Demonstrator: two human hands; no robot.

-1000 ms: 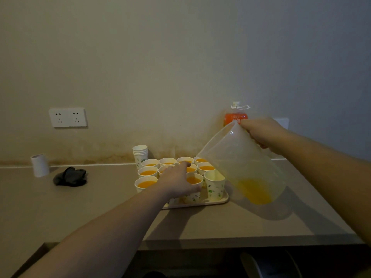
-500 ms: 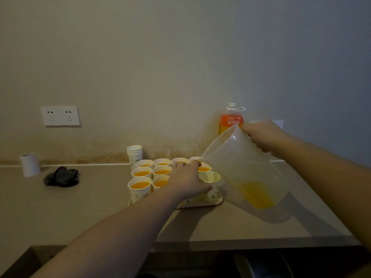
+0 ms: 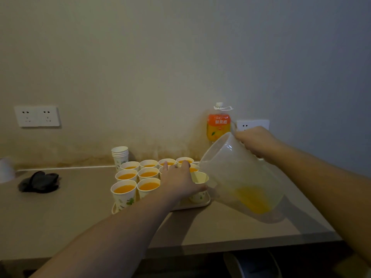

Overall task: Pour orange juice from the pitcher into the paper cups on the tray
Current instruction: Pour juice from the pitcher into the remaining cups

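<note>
A beige tray (image 3: 205,202) on the counter carries several paper cups (image 3: 148,186), most of them filled with orange juice. The front right cup (image 3: 200,177) looks empty. My left hand (image 3: 179,182) reaches over the cups and holds this empty cup between thumb and forefinger. My right hand (image 3: 256,140) grips the handle of a clear plastic pitcher (image 3: 230,169). The pitcher is tilted left, its spout close above the empty cup. A little juice (image 3: 253,199) lies low in the pitcher, and no stream shows.
A stack of spare cups (image 3: 119,155) stands behind the tray's left corner. An orange juice pouch (image 3: 218,125) leans on the wall. A black cloth (image 3: 39,181) and a white roll (image 3: 6,169) lie at the left. The counter's front edge (image 3: 241,244) runs below.
My left hand slid right from a filled front cup to the empty cup. The pitcher stays tilted over that cup. The view shifted a little.
</note>
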